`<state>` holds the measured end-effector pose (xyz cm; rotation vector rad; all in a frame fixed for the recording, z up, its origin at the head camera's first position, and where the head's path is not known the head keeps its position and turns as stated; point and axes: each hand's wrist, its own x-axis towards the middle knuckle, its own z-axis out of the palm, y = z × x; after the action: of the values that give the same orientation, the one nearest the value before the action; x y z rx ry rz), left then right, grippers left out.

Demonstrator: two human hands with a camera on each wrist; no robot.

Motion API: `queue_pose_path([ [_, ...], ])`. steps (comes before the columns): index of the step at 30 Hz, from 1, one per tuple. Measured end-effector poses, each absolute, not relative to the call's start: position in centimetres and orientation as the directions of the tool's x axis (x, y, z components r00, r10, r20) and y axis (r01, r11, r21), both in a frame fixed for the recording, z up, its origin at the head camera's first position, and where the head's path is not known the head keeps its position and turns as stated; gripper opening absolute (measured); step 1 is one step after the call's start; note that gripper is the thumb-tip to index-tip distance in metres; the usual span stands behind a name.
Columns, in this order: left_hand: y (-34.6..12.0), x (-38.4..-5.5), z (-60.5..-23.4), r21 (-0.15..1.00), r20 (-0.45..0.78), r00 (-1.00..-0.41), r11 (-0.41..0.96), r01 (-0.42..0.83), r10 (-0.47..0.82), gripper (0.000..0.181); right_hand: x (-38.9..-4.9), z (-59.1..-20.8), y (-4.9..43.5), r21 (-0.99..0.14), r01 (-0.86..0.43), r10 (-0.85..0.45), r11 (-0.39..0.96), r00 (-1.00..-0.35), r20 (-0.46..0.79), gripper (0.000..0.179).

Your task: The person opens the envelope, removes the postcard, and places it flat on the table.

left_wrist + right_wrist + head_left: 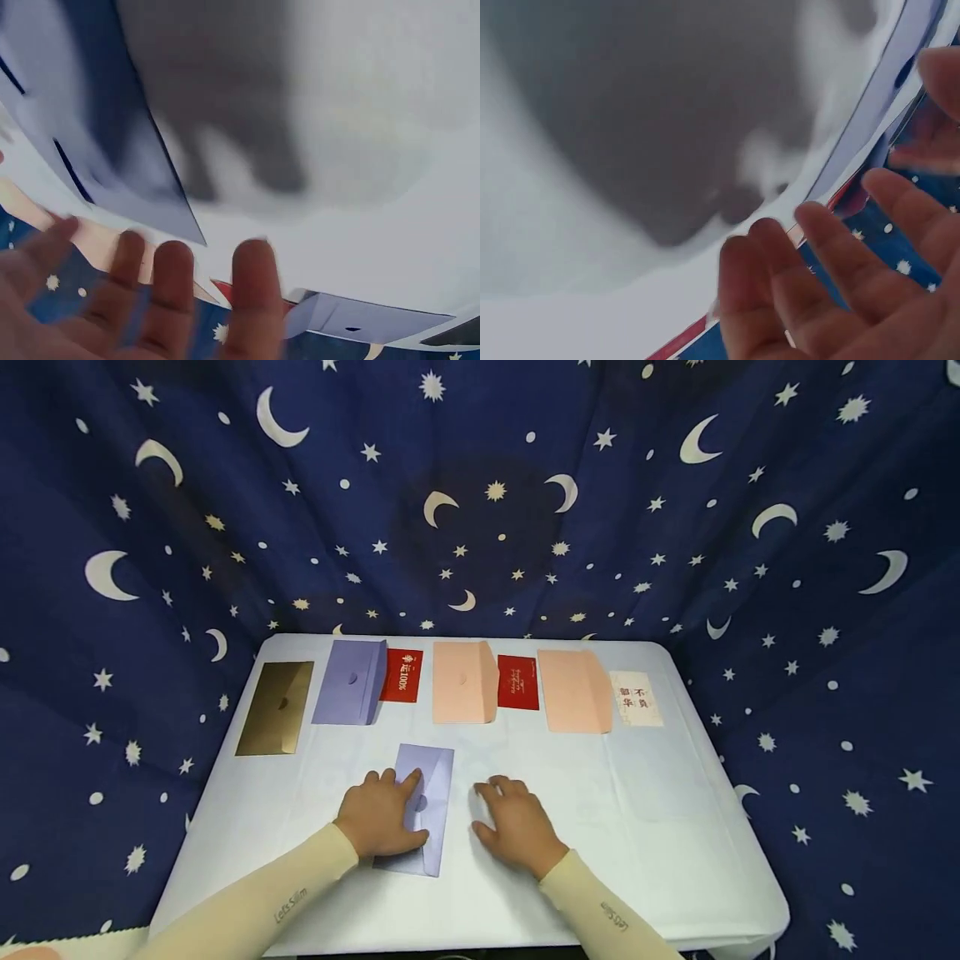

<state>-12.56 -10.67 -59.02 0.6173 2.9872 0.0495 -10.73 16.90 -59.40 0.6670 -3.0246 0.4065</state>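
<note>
A closed lavender envelope (438, 793) lies on the white table near its front middle, its long side running front to back. My left hand (381, 814) is over its left part, thumb and index finger spread across it; whether they touch the paper I cannot tell. The left wrist view shows this envelope (142, 180) beside extended, slightly bent fingers (174, 281). To the right of the envelope, my right hand (517, 827) holds nothing, with its fingers loosely bent above the cloth. Its fingers (855, 262) also appear relaxed in the right wrist view.
Along the back lie a dark gold envelope (270, 710), an open lavender envelope (345, 681) and two open peach envelopes, one in the middle (457, 693) and one rightward (573, 693). Red cards, one left (405, 677) and one centre (517, 682), and a cream card (636, 699) lie by their flaps.
</note>
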Motion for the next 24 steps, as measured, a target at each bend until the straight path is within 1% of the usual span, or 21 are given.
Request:
queue_pose_path([
  [2, -11.2, -12.8, -59.1, 0.061, -0.044, -0.895, 0.895, 0.442, 0.445, 0.099, -10.3, -59.4, 15.3, -0.252, -0.48, -0.475, 0.84, -0.876, 0.084, 0.063],
  [5, -11.7, -12.7, -59.3, 0.091, -0.039, -0.873, 0.872, 0.481, 0.486, 0.103, -9.9, -59.7, 13.3, -0.224, -0.531, -0.525, 0.817, -0.846, 0.094, 0.07],
  [7, -11.8, -12.4, -59.5, 0.112, -0.063, -0.872, 0.871, 0.478, 0.486, 0.107, -9.8, -59.8, 12.3, -0.187, -0.528, -0.521, 0.829, -0.849, 0.088, 0.075],
  [11, -11.8, -11.9, -60.0, 0.154, -0.109, -0.881, 0.883, 0.444, 0.461, 0.11, -9.8, -59.9, 10.8, -0.099, -0.493, -0.493, 0.864, -0.87, 0.032, 0.089],
  [14, -11.9, -11.9, -60.5, 0.17, -0.108, -0.887, 0.887, 0.428, 0.449, 0.111, -10.1, -59.9, 9.9, -0.054, -0.474, -0.474, 0.879, -0.88, 0.006, 0.096],
  [18, -12.1, -12.3, -60.6, 0.17, -0.082, -0.892, 0.888, 0.427, 0.445, 0.112, -10.9, -59.4, 9.1, -0.024, -0.452, -0.452, 0.892, -0.892, -0.002, 0.1],
  [24, -11.9, -13.2, -59.9, 0.207, -0.088, -0.893, 0.885, 0.417, 0.441, 0.117, -12.2, -58.5, 8.8, -0.02, -0.427, -0.427, 0.904, -0.9, -0.085, 0.1],
])
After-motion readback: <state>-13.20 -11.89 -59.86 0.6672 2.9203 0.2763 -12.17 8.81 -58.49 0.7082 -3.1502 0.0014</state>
